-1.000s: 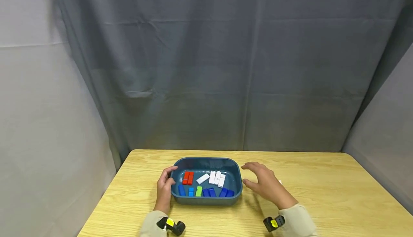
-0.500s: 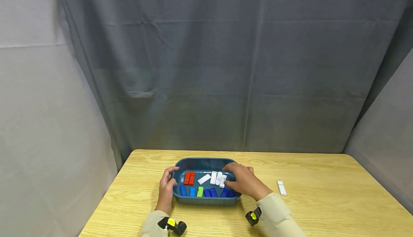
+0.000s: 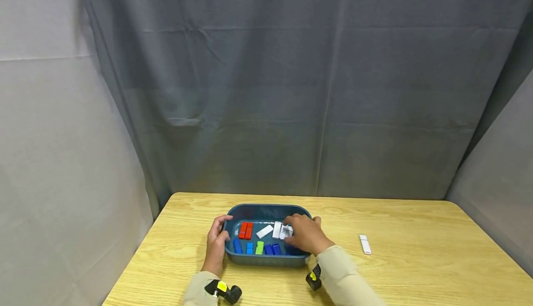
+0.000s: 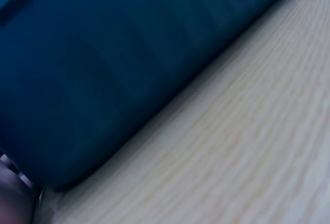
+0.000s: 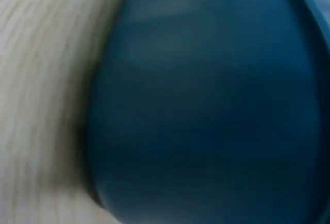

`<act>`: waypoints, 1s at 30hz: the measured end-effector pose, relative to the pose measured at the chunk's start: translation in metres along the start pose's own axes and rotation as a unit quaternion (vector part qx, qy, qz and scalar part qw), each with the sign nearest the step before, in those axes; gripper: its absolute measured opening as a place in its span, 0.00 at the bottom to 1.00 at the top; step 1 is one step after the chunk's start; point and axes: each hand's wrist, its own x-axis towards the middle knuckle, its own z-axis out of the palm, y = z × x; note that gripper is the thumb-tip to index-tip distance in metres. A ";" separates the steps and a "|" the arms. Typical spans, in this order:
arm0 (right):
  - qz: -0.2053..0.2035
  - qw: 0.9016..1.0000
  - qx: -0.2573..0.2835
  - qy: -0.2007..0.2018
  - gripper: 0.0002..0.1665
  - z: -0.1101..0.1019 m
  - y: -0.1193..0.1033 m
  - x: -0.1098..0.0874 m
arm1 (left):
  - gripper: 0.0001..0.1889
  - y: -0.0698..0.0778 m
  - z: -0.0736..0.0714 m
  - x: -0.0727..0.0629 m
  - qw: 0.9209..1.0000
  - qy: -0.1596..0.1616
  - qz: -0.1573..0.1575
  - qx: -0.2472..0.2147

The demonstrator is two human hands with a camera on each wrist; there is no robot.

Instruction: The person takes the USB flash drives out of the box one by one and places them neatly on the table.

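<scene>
Your left hand (image 3: 215, 246) grips the left end of the bin (image 3: 266, 260) on the table (image 3: 420, 250). Your right hand (image 3: 309, 235) is over the white sticks (image 3: 276, 230) inside; I cannot tell whether it pinches one. Any lettering is too small to read.

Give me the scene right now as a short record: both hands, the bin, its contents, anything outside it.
Left hand: holds the left end of the bin
Right hand: in the bin's right side, at the white pieces; grip unclear
Bin: upright on the table
Other contents: two red pieces, one green piece, several blue pieces; some hidden by the right hand
Outside: one loose white piece, right of the bin
</scene>
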 end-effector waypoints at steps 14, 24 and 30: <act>0.027 0.996 -0.085 0.022 0.26 0.008 -0.006 -0.001 | 0.27 -0.001 0.000 0.002 1.000 0.000 -0.013 -0.003; 0.049 0.995 -0.082 0.021 0.27 0.008 -0.009 0.001 | 0.28 -0.027 -0.004 0.010 1.000 0.019 -0.010 0.004; 0.058 0.995 -0.081 0.018 0.26 0.009 -0.009 0.000 | 0.28 -0.018 -0.001 0.006 1.000 0.013 -0.016 -0.007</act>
